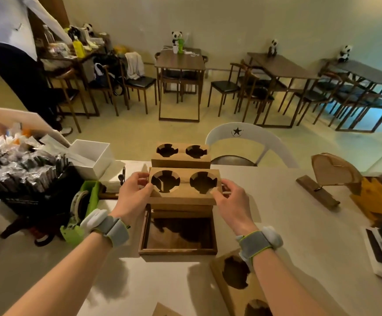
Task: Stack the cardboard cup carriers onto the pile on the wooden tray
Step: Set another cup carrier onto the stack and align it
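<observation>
Both hands hold one carrier (184, 185) at the centre of the frame, over the far end of the tray (178, 251). The left hand (133, 193) grips its left end, thumb on top beside the left cup hole; the right hand (230, 202) pinches its right end, fingers (217, 196) curled onto the top face near the right hole. The carrier is an opened box with two round holes, both empty. Whether it already rests on anything beneath I cannot tell; its front edge hides the tray's far part.

The tray's near part shows bare dark wood. Just behind the held carrier, a second carrier (181, 156) stands on the worktop (299, 224), its two holes also empty. A flat carrier (238, 283) lies at the lower right, partly under the right forearm.

At the left, a white box (89, 156) holds what looks like paper, a black bin (26, 174) is crammed with wrapped packets, and a green tape dispenser (80, 208) sits near the left wrist.
</observation>
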Demonstrator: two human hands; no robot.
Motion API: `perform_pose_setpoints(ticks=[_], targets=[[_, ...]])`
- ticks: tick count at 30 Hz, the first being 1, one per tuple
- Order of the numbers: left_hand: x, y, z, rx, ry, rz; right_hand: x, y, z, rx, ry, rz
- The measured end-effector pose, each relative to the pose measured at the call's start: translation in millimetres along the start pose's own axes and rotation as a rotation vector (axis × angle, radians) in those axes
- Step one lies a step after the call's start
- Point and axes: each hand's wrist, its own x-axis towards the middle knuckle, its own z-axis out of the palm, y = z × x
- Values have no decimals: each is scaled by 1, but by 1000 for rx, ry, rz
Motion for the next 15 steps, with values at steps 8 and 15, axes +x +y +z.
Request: perform_pose_setpoints(ticks=[8,15], targets=[[31,-18,20,-8,18,-13,34,17,11,32,-38,73],[33,-24,20,13,45,45,36,22,18,52,-22,73]])
